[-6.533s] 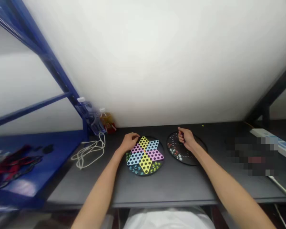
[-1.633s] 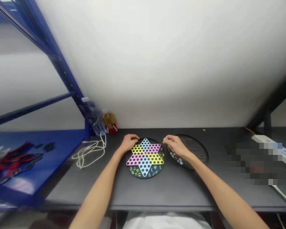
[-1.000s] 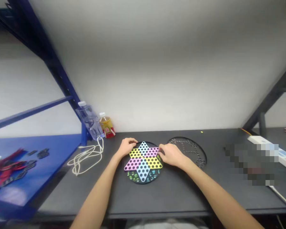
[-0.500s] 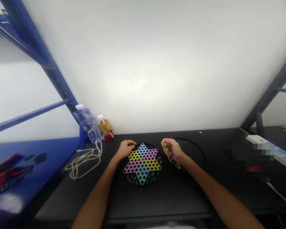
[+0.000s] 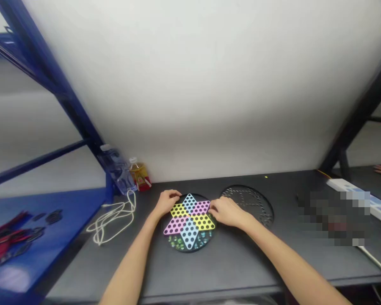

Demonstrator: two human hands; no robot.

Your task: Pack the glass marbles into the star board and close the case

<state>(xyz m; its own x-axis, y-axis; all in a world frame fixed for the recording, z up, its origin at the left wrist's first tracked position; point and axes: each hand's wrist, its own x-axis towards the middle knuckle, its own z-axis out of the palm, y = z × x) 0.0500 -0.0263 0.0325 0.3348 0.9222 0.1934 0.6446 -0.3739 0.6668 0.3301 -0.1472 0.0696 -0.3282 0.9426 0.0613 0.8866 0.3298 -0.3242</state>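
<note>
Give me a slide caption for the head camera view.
Left hand and right hand at a star-shaped Chinese checkers board beside a black perforated disc.

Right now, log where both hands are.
Chinese checkers board: marbles under star | left hand: on rim | right hand: fingers at star's right side

- The left hand point(image 5: 168, 202) is lying palm down, with its fingers curling loosely forward and inward.
- The right hand point(image 5: 227, 213) is reaching palm down, with its fingers pointing toward the left hand, a short way apart from it; whether they are pinching anything is hidden.
- The left forearm point(image 5: 130, 262) is slanting down from behind the left hand, bare, out of the bottom of the view.
- The right forearm point(image 5: 285, 254) is stretching away behind the right hand, down and outward.
</note>
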